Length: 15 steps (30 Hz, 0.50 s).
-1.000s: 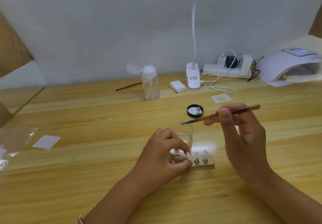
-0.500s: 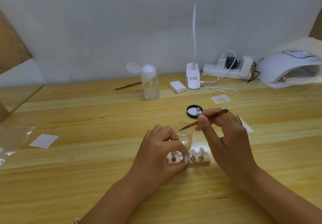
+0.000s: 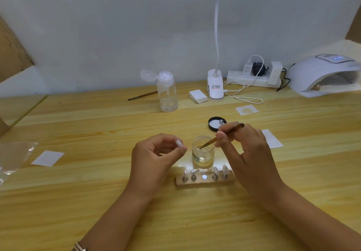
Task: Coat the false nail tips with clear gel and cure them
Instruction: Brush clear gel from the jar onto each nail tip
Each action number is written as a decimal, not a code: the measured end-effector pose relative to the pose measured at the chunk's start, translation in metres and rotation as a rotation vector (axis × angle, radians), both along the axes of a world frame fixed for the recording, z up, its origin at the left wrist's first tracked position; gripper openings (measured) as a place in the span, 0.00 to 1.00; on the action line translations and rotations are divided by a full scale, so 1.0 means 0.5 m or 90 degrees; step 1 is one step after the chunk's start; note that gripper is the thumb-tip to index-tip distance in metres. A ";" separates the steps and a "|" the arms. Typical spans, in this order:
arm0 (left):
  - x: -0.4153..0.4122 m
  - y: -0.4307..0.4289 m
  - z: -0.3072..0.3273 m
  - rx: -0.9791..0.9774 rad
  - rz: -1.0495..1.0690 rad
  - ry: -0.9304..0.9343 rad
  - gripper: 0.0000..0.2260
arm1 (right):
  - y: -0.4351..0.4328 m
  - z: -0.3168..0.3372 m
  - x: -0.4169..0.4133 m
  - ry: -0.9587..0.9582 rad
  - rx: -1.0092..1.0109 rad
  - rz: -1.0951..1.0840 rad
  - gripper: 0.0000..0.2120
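My left hand (image 3: 156, 157) pinches one white false nail tip (image 3: 179, 144) between thumb and fingers, lifted left of the glass jar of clear gel (image 3: 203, 152). My right hand (image 3: 248, 153) grips a thin brown brush (image 3: 224, 134), whose bristle end dips into the jar's mouth. In front of the jar lies a wooden holder (image 3: 205, 180) with several metal pegs; two at its right end carry white nail tips (image 3: 219, 170), and the middle spot is bare. A white curing lamp (image 3: 324, 75) sits at the far right.
The jar's black lid (image 3: 215, 122) lies behind my right hand. A clear pump bottle (image 3: 167, 92), a second brush (image 3: 142, 95), a white pad (image 3: 198, 96), a desk lamp base (image 3: 214, 86) and power strip (image 3: 248, 77) line the back. Paper squares (image 3: 47, 158) and a plastic bag (image 3: 11, 157) lie left.
My left hand lifted off the holder with one nail tip pinched. My right hand lowered the brush tip into the gel jar.
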<state>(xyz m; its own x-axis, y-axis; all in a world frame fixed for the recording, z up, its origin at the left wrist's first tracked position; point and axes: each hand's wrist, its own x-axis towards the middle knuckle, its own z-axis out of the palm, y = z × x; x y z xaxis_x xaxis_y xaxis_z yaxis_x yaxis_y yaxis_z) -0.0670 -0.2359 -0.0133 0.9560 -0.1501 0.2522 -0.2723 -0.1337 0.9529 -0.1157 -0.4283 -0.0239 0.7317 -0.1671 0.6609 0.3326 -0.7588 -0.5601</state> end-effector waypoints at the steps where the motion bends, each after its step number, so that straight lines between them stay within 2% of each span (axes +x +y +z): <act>1: 0.002 0.000 -0.001 0.007 0.003 0.000 0.05 | 0.000 0.000 0.000 0.002 -0.004 0.001 0.09; 6: 0.007 0.003 -0.005 0.013 0.006 0.018 0.05 | -0.003 0.004 -0.005 -0.006 0.036 0.001 0.08; 11: 0.009 0.003 -0.009 -0.049 -0.012 0.065 0.02 | -0.005 0.016 -0.018 -0.060 0.100 -0.002 0.04; 15: 0.008 0.003 -0.010 -0.047 -0.021 0.075 0.01 | -0.009 0.023 -0.026 -0.081 0.120 -0.003 0.04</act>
